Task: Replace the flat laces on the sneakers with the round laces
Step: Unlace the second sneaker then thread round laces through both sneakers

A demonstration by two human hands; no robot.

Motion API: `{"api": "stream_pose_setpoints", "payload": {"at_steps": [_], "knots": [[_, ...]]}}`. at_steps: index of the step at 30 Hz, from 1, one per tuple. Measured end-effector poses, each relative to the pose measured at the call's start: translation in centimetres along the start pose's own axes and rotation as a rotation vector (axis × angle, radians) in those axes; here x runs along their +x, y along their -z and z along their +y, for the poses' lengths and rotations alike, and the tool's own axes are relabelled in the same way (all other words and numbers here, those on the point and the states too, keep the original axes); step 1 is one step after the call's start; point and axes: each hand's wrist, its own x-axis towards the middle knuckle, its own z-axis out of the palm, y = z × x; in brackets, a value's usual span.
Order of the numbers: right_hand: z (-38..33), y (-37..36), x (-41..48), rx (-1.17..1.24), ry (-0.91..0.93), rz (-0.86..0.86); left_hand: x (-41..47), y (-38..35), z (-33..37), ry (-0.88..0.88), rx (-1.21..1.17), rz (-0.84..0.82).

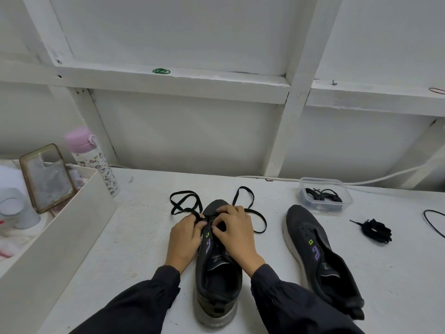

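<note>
Hands worked on the middle sneaker (216,285), which stood on the table (134,237) with its toe pointing away. The left hand (184,239) pinched the flat lace (186,203) near the front holes. The right hand (234,233) had its fingers curled over the tongue; I could not tell what they pinched. Lace loops lay past the toe. A second sneaker (317,251) lay to the right. Round laces (321,195) sat in a tub (346,201) just behind it.

Table (134,237), laced sneaker (216,283), unlaced sneaker (313,249), tub (348,201)
</note>
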Motion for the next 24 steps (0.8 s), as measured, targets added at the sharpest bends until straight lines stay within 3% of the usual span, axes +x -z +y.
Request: {"api": "stream_pose_setpoints", "payload": {"at_steps": [5, 9, 13, 19, 24], "knots": [[0.4, 0.4, 0.2, 0.022, 0.058, -0.024, 0.1, -0.1, -0.1, 0.069, -0.096, -0.009], [0.1, 2.4, 1.4, -0.012, 0.17, -0.206, 0.2, 0.0, -0.2, 0.143, -0.206, -0.006], [-0.6, 3.8, 3.1, -0.166, 0.255, -0.364, 0.1, 0.0, 0.2, 0.177, -0.17, 0.027], [-1.1, 3.9, 4.6, -0.301, 0.374, -0.385, -0.2, -0.3, 0.2, 0.245, -0.191, 0.077], [-0.7, 4.1, 4.9, -0.356, 0.602, -0.362, -0.2, -0.2, 0.9, 0.284, -0.194, 0.088]]}}
